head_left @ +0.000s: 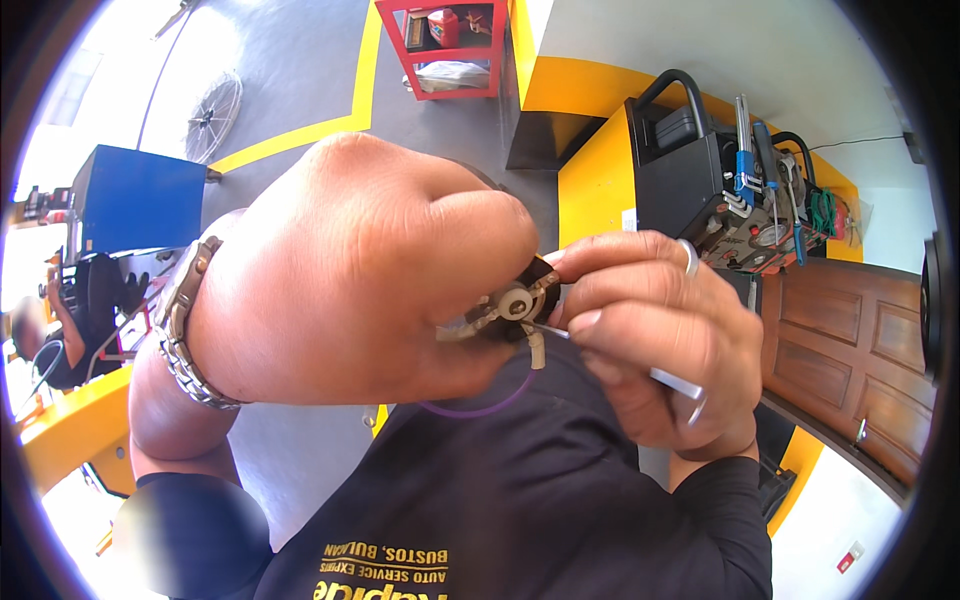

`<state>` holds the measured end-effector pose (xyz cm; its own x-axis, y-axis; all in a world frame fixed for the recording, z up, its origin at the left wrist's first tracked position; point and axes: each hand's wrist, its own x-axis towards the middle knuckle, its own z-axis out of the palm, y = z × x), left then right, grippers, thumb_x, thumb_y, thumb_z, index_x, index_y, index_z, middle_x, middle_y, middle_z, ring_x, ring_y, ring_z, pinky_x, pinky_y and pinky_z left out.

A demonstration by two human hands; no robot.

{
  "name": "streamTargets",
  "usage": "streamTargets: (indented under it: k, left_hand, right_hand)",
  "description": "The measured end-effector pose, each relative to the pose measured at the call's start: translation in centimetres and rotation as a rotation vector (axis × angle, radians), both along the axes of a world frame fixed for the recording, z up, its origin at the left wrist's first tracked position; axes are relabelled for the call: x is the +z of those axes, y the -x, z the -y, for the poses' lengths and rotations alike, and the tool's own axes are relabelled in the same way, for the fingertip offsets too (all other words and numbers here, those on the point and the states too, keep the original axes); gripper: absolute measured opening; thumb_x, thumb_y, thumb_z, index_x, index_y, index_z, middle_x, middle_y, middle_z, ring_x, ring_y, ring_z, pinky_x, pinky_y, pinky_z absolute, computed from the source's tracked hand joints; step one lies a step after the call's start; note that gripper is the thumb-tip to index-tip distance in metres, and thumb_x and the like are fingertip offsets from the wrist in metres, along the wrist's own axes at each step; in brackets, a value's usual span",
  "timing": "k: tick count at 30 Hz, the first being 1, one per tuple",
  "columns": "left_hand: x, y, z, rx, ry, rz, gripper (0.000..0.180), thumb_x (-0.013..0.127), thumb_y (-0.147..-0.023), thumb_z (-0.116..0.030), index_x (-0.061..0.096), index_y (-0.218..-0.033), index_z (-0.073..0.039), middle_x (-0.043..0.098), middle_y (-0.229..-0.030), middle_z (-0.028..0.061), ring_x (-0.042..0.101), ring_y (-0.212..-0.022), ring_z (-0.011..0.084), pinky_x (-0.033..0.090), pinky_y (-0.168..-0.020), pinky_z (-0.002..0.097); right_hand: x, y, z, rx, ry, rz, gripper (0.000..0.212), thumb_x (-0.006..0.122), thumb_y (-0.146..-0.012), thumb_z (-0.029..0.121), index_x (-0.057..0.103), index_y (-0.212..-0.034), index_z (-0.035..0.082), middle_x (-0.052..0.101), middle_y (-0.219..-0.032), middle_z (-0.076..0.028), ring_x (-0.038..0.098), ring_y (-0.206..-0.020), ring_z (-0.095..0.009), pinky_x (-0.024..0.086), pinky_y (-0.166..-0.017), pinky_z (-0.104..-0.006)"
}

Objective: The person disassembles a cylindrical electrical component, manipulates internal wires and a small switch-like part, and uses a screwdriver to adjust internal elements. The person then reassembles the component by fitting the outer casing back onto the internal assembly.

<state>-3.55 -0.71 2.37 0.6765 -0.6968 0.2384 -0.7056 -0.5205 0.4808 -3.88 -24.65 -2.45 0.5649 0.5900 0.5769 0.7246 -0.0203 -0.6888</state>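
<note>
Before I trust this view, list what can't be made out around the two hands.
In the head view:
Round part: its left side is hidden by the left hand.
Metal tool: its middle is covered by the right hand.
Purple wire: its left end disappears behind the left hand.
Watch: its dial is turned out of sight.

Part (515,303) between left hand (370,270), right hand (670,325); cabinet (140,200) left, door (850,365) right.
</note>
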Motion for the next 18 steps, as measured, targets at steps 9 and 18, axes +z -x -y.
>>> streamTargets:
  k: [9,18]
  left_hand:
    - [0.1,-0.2,-0.3,0.025,0.005,-0.022,0.036,0.086,-0.057,-0.013,0.068,-0.087,-0.005,0.063,-0.067,0.0070,0.065,-0.058,0.0255,0.051,-0.051,0.0323]
    - [-0.2,-0.2,-0.2,0.035,0.018,0.003,0.035,0.086,-0.059,-0.014,0.068,-0.088,-0.006,0.064,-0.068,0.0058,0.066,-0.059,0.0245,0.051,-0.051,0.0322]
  right_hand:
    - [-0.1,1.6,-0.5,-0.020,0.091,0.356,0.038,0.074,-0.071,-0.014,0.054,-0.101,0.000,0.065,-0.099,-0.017,0.071,-0.098,-0.045,0.062,-0.085,-0.0533]
    - [-0.2,1.7,-0.3,-0.042,0.072,0.224,0.032,0.070,-0.082,-0.010,0.054,-0.105,0.004,0.067,-0.101,-0.017,0.070,-0.101,-0.044,0.060,-0.087,-0.0509]
